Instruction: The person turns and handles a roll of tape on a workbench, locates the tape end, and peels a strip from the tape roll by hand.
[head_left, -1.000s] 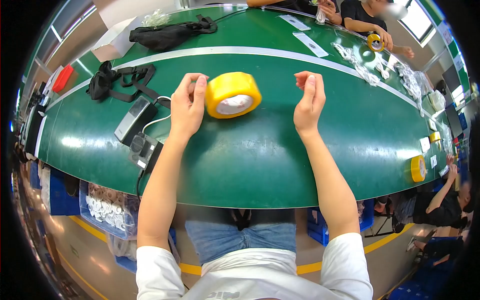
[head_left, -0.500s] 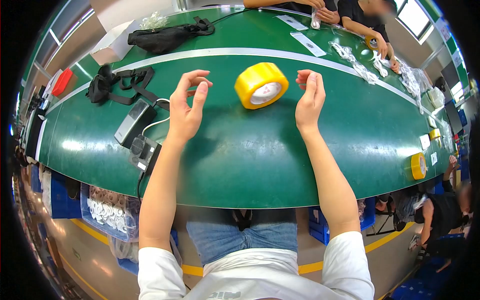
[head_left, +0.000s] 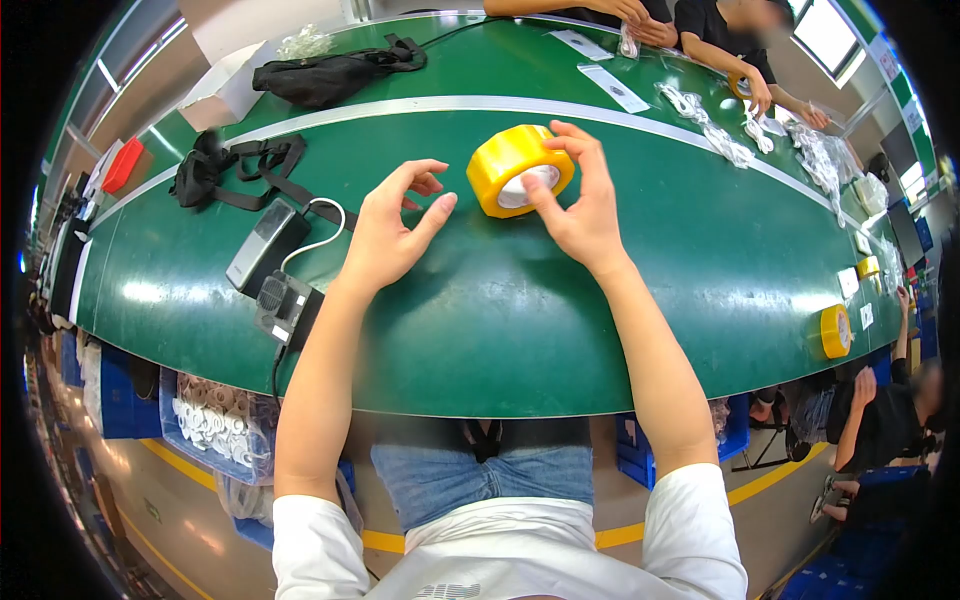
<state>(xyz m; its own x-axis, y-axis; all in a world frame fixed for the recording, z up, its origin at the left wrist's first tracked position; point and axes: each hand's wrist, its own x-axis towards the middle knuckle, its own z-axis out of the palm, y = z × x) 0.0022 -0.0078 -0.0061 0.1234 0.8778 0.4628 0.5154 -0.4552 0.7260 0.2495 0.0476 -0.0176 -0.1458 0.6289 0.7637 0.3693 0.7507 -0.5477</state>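
Observation:
A roll of yellow packing tape [head_left: 497,165] with a white core stands on its edge on the green table, turned partly toward me. My right hand [head_left: 582,205] is at its right side, the thumb over the core and the fingers at the upper rim, closed around that edge. To the left of the roll is my left hand [head_left: 396,222], which holds nothing. Its fingers are loosely bent and the thumb stands apart from them, a short gap away from the tape.
On the left lie a black strap harness [head_left: 240,170], a power bank [head_left: 268,245] with a white cable and a small grey device [head_left: 287,305]. A black bag [head_left: 330,80] is farther back. Another tape roll [head_left: 835,331] stands right. Co-workers handle white cords [head_left: 705,125] across the table.
My right hand has moved left onto the tape roll's right edge. My left hand has shifted right, closer to the roll. The roll stays almost where it was.

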